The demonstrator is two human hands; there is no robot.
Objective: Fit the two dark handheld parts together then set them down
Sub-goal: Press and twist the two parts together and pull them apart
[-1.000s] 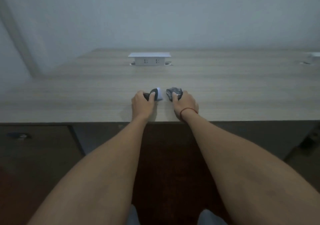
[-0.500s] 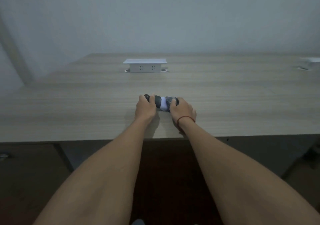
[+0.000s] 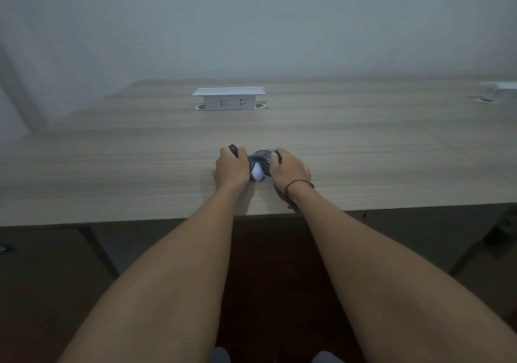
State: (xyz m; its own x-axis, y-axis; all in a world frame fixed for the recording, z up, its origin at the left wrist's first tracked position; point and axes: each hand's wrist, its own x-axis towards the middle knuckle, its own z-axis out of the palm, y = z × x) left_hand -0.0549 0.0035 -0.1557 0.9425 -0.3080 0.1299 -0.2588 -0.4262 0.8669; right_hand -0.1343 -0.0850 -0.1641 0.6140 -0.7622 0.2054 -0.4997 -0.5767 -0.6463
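Two dark handheld parts meet between my hands, low over the wooden table (image 3: 363,150) near its front edge. My left hand (image 3: 230,168) is closed around the left dark part (image 3: 233,149), whose black tip sticks out above my fingers. My right hand (image 3: 288,171), with a red string on its wrist, grips the right dark part (image 3: 264,157). A white rounded piece (image 3: 257,173) shows between the two hands where the parts touch. My fingers hide the joint, so I cannot tell whether the parts are locked together.
A white socket box (image 3: 228,99) stands raised from the table at the back centre. A second white fitting (image 3: 500,89) sits at the far right edge. The wall rises right behind the table. Dark floor and table legs lie below the front edge.
The two parts were apart one second ago and came together between my hands. The right part now leans over the white piece, which points more toward me.
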